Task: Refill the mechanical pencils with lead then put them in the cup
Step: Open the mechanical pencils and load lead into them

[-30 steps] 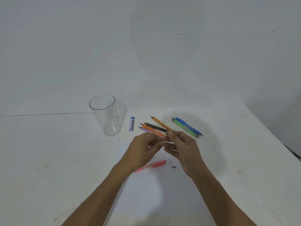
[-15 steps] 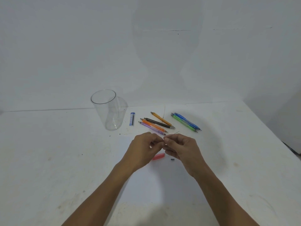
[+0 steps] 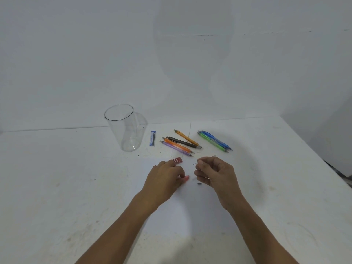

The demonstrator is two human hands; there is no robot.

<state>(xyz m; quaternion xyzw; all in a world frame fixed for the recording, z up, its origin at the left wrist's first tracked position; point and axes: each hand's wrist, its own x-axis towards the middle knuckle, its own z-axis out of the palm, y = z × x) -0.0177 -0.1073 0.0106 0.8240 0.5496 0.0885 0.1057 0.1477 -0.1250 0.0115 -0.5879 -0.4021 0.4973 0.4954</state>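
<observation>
Right hand [image 3: 215, 174] pinches a lead [image 3: 213, 156] lying along 8-to-2 o'clock. Pink pencil [image 3: 186, 178] lies at its 8 o'clock, mostly under the left hand [image 3: 163, 180], whose fingertips hold a red case [image 3: 177, 161].

Bare indoor tabletop setup, stained white table [image 3: 57, 187], blank white wall [image 3: 95, 54] behind.

The table [image 3: 57, 187] is carrying a cup [image 3: 123, 130] standing near its far edge, a lead case [image 3: 153, 138] lying just beside it, pencils [image 3: 183, 142] lying farther toward the right edge, and a small cap [image 3: 199, 184] lying mid-table.
</observation>
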